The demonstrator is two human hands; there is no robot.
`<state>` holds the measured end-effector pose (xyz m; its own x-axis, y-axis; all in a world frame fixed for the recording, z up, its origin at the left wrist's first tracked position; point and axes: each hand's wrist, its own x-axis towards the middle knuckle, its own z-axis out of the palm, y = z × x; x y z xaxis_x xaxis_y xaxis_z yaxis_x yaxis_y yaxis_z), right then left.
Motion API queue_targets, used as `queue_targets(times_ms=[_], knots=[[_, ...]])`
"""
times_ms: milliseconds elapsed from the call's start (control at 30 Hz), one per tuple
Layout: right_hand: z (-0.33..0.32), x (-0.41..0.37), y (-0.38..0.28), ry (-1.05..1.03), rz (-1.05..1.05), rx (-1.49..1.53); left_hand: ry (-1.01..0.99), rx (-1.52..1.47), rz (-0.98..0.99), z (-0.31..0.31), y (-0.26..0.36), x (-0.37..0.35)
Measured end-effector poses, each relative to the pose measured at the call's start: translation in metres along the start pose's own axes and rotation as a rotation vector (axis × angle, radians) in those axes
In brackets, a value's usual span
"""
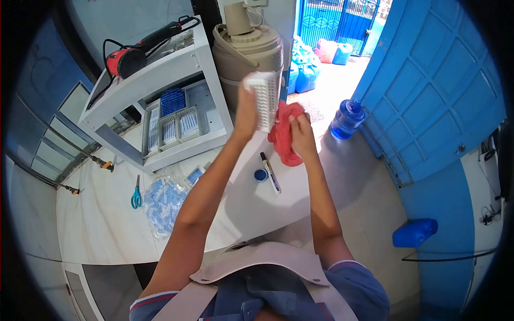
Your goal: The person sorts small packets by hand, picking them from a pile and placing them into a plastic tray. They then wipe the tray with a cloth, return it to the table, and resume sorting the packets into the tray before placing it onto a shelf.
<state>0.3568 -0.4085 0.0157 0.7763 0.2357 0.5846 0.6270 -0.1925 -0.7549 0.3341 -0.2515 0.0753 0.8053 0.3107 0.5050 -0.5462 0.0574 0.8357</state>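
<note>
My left hand [248, 111] grips a small white plastic basket [265, 101] with a lattice wall, raised above the far end of the counter. Close against its right side, my right hand [301, 134] is closed on a crumpled red cloth [282, 138] that hangs down below the fingers. On the counter beneath lie a black-and-white marker pen [271, 174] and a small round blue cap [261, 175] beside it. What the basket holds, if anything, cannot be seen from here.
Left on the counter [101, 214] are teal-handled scissors [136, 195] and a plastic bag of blue-and-white packets [163, 206]. A grey shelf unit [155, 101] holds filled baskets, with a red-and-black power tool [128, 61] on top. A beige water jug [249, 48] stands behind; a blue bottle [348, 120] stands right.
</note>
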Motion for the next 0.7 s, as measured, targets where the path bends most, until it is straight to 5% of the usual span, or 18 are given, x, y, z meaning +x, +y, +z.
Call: queue_targets(times_ms=[33,133,200,267,300,367,433,500,600,700], knots=[[0.002,0.005,0.007,0.090,0.067,0.099,-0.044,-0.317,-0.253,-0.009,0.015,0.000],[0.010,0.029,-0.005,0.010,0.165,0.382,-0.043,-0.637,-0.452,-0.019,0.060,-0.015],[0.022,0.040,-0.009,-0.013,0.217,0.540,-0.229,-1.061,-0.666,-0.024,0.076,-0.030],[0.036,0.041,0.021,-0.300,0.561,0.719,-0.238,-1.078,-0.672,-0.035,0.070,-0.040],[0.039,0.038,0.036,-0.314,0.558,0.720,-0.255,-1.095,-0.684,-0.040,0.069,-0.044],[0.041,0.036,0.054,-0.679,0.210,-0.392,-0.242,-1.098,-0.711,-0.046,0.075,-0.049],[0.024,0.028,-0.003,-0.602,0.381,-0.334,-0.162,-0.979,-0.676,-0.058,0.066,-0.053],[0.017,0.011,-0.025,-0.353,0.734,0.888,-0.134,-0.885,-0.662,-0.060,0.068,-0.056],[0.029,-0.042,-0.054,-0.489,0.466,0.928,-0.029,-0.566,-0.530,-0.053,0.069,-0.068],[0.009,-0.060,-0.096,-0.421,0.639,0.940,0.095,-0.304,-0.489,-0.033,0.047,-0.087]])
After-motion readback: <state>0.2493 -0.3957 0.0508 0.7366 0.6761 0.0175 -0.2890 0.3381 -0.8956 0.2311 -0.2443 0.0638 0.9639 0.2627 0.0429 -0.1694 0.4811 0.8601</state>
